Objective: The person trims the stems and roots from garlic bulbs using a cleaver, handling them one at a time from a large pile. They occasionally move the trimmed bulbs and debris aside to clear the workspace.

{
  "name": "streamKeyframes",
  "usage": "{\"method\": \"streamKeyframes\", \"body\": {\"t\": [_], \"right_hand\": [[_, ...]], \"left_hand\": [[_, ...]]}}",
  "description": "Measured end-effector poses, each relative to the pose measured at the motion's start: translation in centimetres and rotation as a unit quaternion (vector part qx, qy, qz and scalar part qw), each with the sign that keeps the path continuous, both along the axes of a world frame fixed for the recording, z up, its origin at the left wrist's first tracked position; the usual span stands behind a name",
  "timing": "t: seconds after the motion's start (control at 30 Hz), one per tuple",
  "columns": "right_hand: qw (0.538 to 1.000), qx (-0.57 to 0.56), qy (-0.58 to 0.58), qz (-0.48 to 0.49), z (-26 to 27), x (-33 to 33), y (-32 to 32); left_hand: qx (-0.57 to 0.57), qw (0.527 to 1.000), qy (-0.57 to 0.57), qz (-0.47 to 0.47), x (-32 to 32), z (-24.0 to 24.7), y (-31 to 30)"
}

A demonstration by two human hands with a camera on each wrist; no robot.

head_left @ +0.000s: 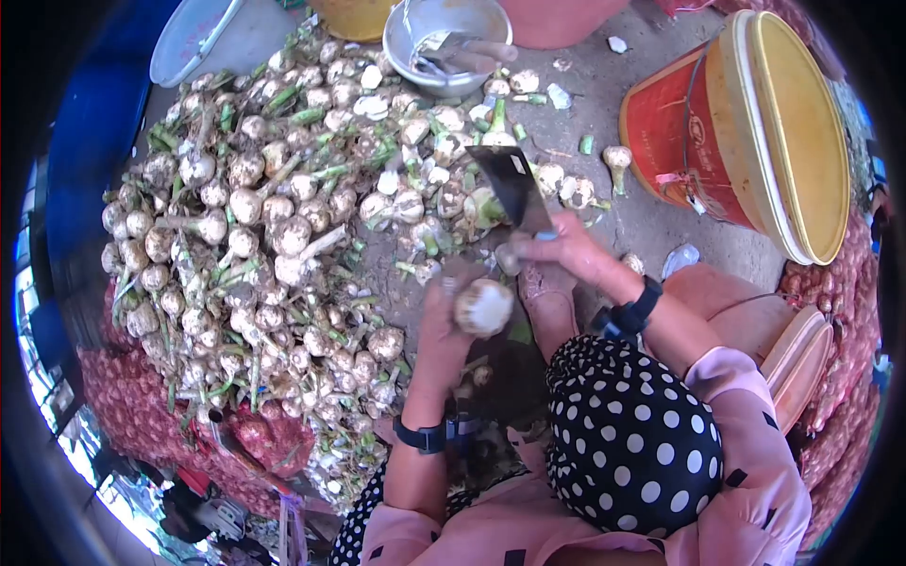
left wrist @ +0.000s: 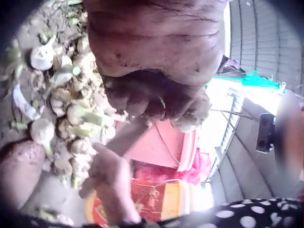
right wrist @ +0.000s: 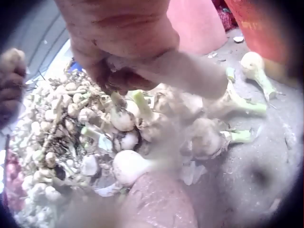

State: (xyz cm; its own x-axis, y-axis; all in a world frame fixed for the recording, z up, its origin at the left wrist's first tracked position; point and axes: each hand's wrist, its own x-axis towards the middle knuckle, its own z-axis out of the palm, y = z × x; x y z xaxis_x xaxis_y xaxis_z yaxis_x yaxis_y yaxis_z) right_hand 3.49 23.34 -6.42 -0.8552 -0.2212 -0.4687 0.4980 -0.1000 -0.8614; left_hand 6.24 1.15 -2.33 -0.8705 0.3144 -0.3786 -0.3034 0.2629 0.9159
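My left hand (head_left: 442, 325) grips a large garlic bulb (head_left: 484, 307), its pale cut face turned up in the head view. In the left wrist view the fingers curl round the bulb (left wrist: 194, 113). My right hand (head_left: 574, 251) grips a cleaver (head_left: 514, 185), its dark broad blade pointing away over the pile and apart from the held bulb. Loose garlic bulbs (head_left: 283, 208) with soil and green stem stubs heap up ahead and to the left. A bare foot (head_left: 549, 307) shows between the two hands.
A metal bowl (head_left: 401, 42) holding a gloved or dirty-looking object stands beyond the pile. At the right are a red and yellow bucket (head_left: 661, 132) and a pink bucket (head_left: 722, 307). Red net sacks (head_left: 840, 349) line the right side; another sack (head_left: 142, 406) lies at the left.
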Motion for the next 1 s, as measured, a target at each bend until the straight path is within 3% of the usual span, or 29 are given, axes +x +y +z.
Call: {"method": "streamKeyframes", "body": {"t": [0.03, 0.07, 0.1, 0.13, 0.17, 0.2, 0.23, 0.27, 0.33, 0.4, 0.43, 0.5, 0.53, 0.6, 0.63, 0.67, 0.7, 0.73, 0.8, 0.83, 0.9, 0.93, 1.0], "right_hand": [[0.995, -0.066, -0.067, -0.025, -0.8, 0.3, -0.6], [0.995, -0.065, -0.067, -0.022, -0.4, 0.6, -1.1], [0.992, -0.093, -0.079, -0.035, 0.3, 0.5, -1.4], [0.987, -0.122, -0.093, -0.051, 0.6, 0.4, -1.6], [0.993, -0.087, -0.076, -0.018, 0.7, 0.2, -1.7], [0.993, -0.088, -0.077, -0.018, 0.8, 0.3, -2.0], [0.997, 0.035, 0.06, 0.032, 1.0, 0.4, -2.4], [0.965, 0.155, 0.197, 0.081, 1.1, 0.5, -2.8], [0.95, 0.195, 0.223, 0.099, 1.7, 0.5, -2.9], [0.899, 0.311, 0.262, 0.16, 2.5, 0.2, -2.1], [0.899, 0.31, 0.262, 0.161, 1.9, 0.2, -1.6], [0.918, 0.243, 0.284, 0.129, -0.9, 0.5, -0.9], [0.936, 0.259, 0.212, 0.105, -2.7, 0.8, 0.1], [0.962, 0.252, 0.102, 0.026, -4.0, 1.6, 1.6], [0.976, 0.213, 0.03, -0.011, -2.9, 1.7, 1.8], [0.984, 0.171, -0.008, -0.055, -2.8, 1.8, 2.1], [0.984, 0.164, -0.039, -0.061, -2.0, 1.3, 2.0], [0.982, 0.16, -0.072, -0.066, -1.4, 1.0, 2.1], [0.984, 0.155, -0.065, -0.057, -1.9, 1.1, 1.9], [0.986, 0.15, -0.054, -0.046, -2.0, 1.3, 1.7], [0.986, 0.165, -0.023, -0.023, -2.5, 1.8, 0.8], [0.984, 0.18, 0.008, -0.002, -2.6, 2.0, 0.5], [0.985, 0.171, 0.023, 0.007, -2.7, 2.1, 0.3]], "left_hand": [[-0.191, 0.949, 0.228, -0.109, -1.1, -0.3, 0.5], [-0.19, 0.949, 0.228, -0.106, -0.9, 0.2, 1.3], [-0.034, 0.993, 0.062, 0.098, -0.9, 1.1, 2.7], [0.126, 0.943, -0.111, 0.288, -1.0, 1.6, 3.5], [0.254, 0.88, -0.183, 0.358, -0.2, 0.0, 3.0], [0.253, 0.879, -0.185, 0.359, 0.4, -0.3, 3.0], [0.269, 0.881, -0.208, 0.33, 1.1, -0.4, 3.2], [0.285, 0.88, -0.23, 0.302, 1.4, -0.8, 3.2], [0.312, 0.88, -0.209, 0.292, 1.1, -1.5, 2.4], [0.239, 0.884, -0.23, 0.33, 0.8, -1.4, 2.0], [0.239, 0.883, -0.23, 0.331, 0.8, -1.8, 2.0], [0.187, 0.947, -0.194, 0.177, 1.0, -2.7, 1.2], [0.179, 0.947, -0.193, 0.185, 0.3, -1.9, 1.2], [0.215, 0.972, -0.02, 0.095, -1.4, 0.1, 1.6], [0.248, 0.949, -0.087, 0.177, -0.8, -0.3, -0.1], [0.243, 0.95, -0.084, 0.18, -0.3, -1.2, -2.0], [-0.062, 0.987, -0.029, 0.148, 0.4, -2.4, -4.1], [-0.359, 0.928, 0.026, 0.102, 1.3, -3.7, -6.1], [-0.622, 0.78, 0.032, -0.06, 4.3, -6.2, -9.5], [-0.621, 0.781, 0.029, -0.061, 5.5, -8.3, -11.4], [-0.662, 0.716, 0.155, -0.16, 6.3, -10.6, -13.6], [-0.66, 0.717, 0.157, -0.158, 6.0, -10.9, -13.7], [-0.625, 0.739, 0.06, -0.246, 4.9, -11.7, -13.2]]}}
